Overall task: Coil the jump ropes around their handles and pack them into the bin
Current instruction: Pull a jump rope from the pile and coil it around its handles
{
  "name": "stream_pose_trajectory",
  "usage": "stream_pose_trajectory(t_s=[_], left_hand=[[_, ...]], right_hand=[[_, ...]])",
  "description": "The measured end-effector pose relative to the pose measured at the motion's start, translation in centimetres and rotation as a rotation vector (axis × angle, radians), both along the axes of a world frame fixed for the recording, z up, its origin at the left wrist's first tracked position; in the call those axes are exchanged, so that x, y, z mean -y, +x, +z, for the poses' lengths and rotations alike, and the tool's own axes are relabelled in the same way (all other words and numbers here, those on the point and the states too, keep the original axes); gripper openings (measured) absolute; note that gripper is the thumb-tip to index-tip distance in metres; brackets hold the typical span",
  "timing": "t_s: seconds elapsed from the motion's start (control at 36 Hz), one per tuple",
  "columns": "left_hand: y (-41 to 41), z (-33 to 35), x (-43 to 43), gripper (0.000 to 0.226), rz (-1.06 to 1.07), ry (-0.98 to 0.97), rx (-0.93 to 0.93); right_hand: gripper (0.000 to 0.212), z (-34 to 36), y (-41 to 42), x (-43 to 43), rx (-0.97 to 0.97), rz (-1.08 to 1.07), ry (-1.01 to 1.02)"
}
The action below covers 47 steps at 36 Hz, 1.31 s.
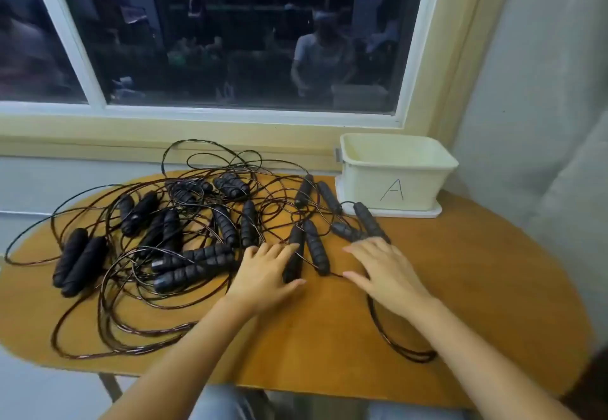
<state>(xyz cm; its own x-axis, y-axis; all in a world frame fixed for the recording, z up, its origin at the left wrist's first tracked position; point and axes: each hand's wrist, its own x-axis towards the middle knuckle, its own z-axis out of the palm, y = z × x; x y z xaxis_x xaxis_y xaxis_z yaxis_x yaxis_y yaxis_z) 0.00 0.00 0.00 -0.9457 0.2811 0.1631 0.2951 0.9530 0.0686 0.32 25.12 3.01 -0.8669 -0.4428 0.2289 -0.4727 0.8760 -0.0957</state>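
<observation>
- Over at the left end of the rounded orange-brown wooden table (493, 288), a pair of thick black foam handles (79, 263) lies side by side. Thin dark cord loops out around them toward the table's edge.
- Toward the middle sprawls the tangle of black jump ropes (184, 222), with ribbed handles mostly in pairs and cords crossing one over another. Every rope in sight lies loose on the tabletop.
- Next comes the person's left hand (263, 274), palm down, fingers straight and relaxed. They are laid across a black ribbed handle (292, 268) without closing round it, the thumb beside its near end. That handle's twin (317, 248) lies just to the right.
- The right hand (385, 271) is also palm down, fingers spread wide and gripping nothing. The fingertips reach the near ends of two more black handles (370, 222).
- A long loop of dark cord (404, 352) lies beside the right forearm near the front edge.
- At the back right stands the cream rectangular plastic bin (362, 186), an "A" drawn on its front. It sits on a flat white tray (427, 213), below the dark white-framed window (230, 41).
</observation>
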Motion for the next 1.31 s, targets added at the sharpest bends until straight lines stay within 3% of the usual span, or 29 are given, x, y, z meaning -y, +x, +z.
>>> stream_pose_trajectory(t_s=[0.19,0.25,0.36,0.47,0.53,0.58,0.67,0.72,0.78,0.83,1.0,1.19,1.31], left_hand=[[-1.9,-1.5,-1.3,0.071,0.049,0.186,0.052],[-2.0,-1.7,-1.1,0.068,0.057,0.258,0.064],[-1.9,-2.2,-0.6,0.064,0.071,0.366,0.071],[-1.8,-2.2,-0.2,0.059,0.076,0.382,0.056],[-1.7,-2.2,-0.2,0.057,0.068,0.376,0.048],[-1.7,-2.3,-0.1,0.055,0.067,0.385,0.050],[-1.8,-2.4,-0.1,0.055,0.075,0.402,0.060],[-1.9,-2.2,-0.2,0.056,0.094,0.425,0.079],[-2.0,-2.1,-0.4,0.057,0.121,0.466,0.098],[-2.1,-1.9,-0.6,0.057,0.147,0.497,0.112],[-2.0,-1.8,-0.2,0.053,0.166,0.583,0.156],[0.5,-1.4,1.6,0.052,0.102,0.600,0.248],[1.8,-1.4,1.1,0.052,0.121,0.530,0.258]], right_hand=[[0.043,-4.3,-1.7,3.3,0.074,0.049,0.034],[0.030,-5.0,-2.1,3.3,0.031,0.058,-0.039],[0.026,-5.3,-3.2,2.8,-0.168,0.099,-0.298],[0.014,-4.2,-5.3,1.6,-0.269,-0.051,-0.376],[0.016,-4.3,-6.6,1.1,-0.202,-0.174,-0.275],[0.020,-4.8,-7.4,1.2,-0.136,-0.283,-0.049],[0.017,-4.7,-7.1,2.5,-0.166,-0.345,0.133],[0.031,-4.3,-6.4,4.1,-0.161,-0.335,0.073],[0.053,-4.1,-5.7,5.8,-0.053,-0.348,0.064],[0.061,-4.0,-5.5,7.0,0.048,-0.371,0.075],[0.053,-3.0,-4.2,8.3,0.142,-0.376,0.027],[0.052,-3.9,3.5,9.0,0.202,-0.209,-0.050],[0.047,-5.8,5.3,9.3,0.058,-0.149,-0.141]])
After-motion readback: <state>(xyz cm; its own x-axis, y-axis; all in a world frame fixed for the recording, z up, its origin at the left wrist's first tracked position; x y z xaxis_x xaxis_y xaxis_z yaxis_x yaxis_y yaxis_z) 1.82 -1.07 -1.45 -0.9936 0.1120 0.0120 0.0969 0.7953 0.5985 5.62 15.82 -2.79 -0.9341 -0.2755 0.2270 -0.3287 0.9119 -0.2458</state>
